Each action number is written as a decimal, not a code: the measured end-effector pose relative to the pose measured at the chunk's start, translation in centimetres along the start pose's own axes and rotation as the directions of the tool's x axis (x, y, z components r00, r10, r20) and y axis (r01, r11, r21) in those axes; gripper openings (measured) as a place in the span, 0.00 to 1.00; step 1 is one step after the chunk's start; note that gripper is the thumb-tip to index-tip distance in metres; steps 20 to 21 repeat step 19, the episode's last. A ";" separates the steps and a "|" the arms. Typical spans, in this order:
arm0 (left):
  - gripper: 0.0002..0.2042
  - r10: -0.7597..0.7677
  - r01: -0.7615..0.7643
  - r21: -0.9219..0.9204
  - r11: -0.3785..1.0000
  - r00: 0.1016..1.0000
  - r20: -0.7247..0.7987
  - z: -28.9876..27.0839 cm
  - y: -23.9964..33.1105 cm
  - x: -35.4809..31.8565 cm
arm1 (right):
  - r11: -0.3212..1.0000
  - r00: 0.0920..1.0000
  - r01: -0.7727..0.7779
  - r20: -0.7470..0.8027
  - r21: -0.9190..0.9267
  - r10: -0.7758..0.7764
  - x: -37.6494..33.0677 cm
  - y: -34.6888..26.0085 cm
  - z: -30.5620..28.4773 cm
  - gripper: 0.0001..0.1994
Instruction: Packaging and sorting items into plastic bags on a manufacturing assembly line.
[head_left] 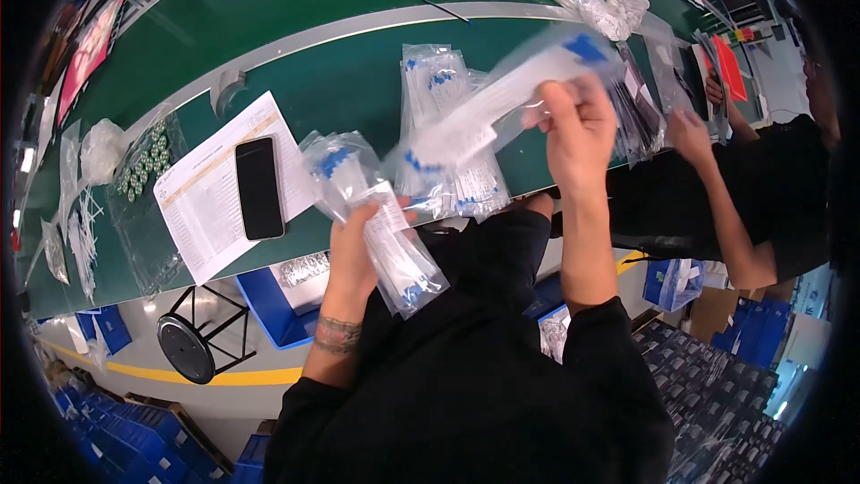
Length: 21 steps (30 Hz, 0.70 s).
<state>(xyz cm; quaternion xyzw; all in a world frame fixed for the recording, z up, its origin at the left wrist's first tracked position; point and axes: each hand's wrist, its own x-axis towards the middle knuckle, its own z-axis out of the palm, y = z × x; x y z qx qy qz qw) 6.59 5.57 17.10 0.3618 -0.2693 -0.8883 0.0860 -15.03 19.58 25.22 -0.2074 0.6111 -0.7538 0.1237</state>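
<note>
a factory packing line: a long green conveyor bench (296, 0) strewn with clear plastic bags (448, 116) of small parts, a printed checklist sheet (210, 188), stacked blue bins (134, 448) on the floor, a yellow floor line (242, 378), a co-worker (770, 179) alongside.

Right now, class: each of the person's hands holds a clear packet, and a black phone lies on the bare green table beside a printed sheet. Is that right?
Not quite. The head view shows the phone lying on top of the sheet, not on the bare table. The rest stands: the left hand and right hand each hold a clear packet.
</note>
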 end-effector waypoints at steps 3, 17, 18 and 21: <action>0.20 0.038 -0.040 -0.022 0.999 0.996 -0.086 -0.2 0.3 0.3 | 0.980 0.987 0.159 -0.018 -0.119 -0.162 -0.8 0.9 -1.7 0.06; 0.17 0.056 -0.057 0.001 0.998 0.994 -0.097 0.4 -0.1 0.2 | 0.429 0.792 0.568 0.608 -0.703 -0.052 -5.8 8.1 -4.1 0.16; 0.17 0.059 -0.058 0.017 0.998 0.995 -0.078 0.7 -0.2 0.3 | 0.564 0.853 0.431 0.521 -0.705 0.000 -6.0 7.9 -3.7 0.17; 0.17 0.062 -0.061 0.018 0.998 0.995 -0.082 0.6 -0.3 0.2 | 0.682 0.896 0.278 0.438 -0.676 0.069 -6.4 7.9 -3.3 0.18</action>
